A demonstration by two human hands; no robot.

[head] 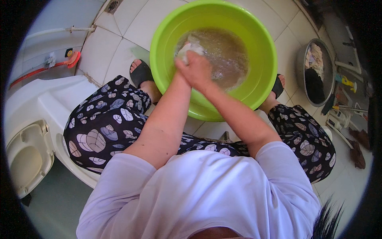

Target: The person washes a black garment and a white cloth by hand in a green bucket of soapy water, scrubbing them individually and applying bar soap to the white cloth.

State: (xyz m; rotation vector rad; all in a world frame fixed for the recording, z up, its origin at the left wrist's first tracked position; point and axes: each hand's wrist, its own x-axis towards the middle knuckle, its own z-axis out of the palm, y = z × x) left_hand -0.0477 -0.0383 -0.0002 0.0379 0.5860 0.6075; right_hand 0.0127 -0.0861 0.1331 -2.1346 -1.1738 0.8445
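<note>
A big lime-green plastic basin (262, 59) stands on the floor between my feet, with murky, rippling water (228, 56) in it. My right hand (199, 69) is closed on a wet whitish cloth (191, 49) at the basin's left side, just over the water. My left hand (184, 50) is at the same cloth, mostly hidden behind the cloth and my right hand, so its grip cannot be made out. My forearms cross near the wrists. Both hands are slightly blurred.
A metal basin (330, 86) holding pale and black cloths stands at the right. Beyond it are a yellow-capped bottle (346, 81) and other household items. On the left are a red-handled brush (38, 71) and a white toilet seat (44, 158). A floor drain (113, 5) lies at the upper left.
</note>
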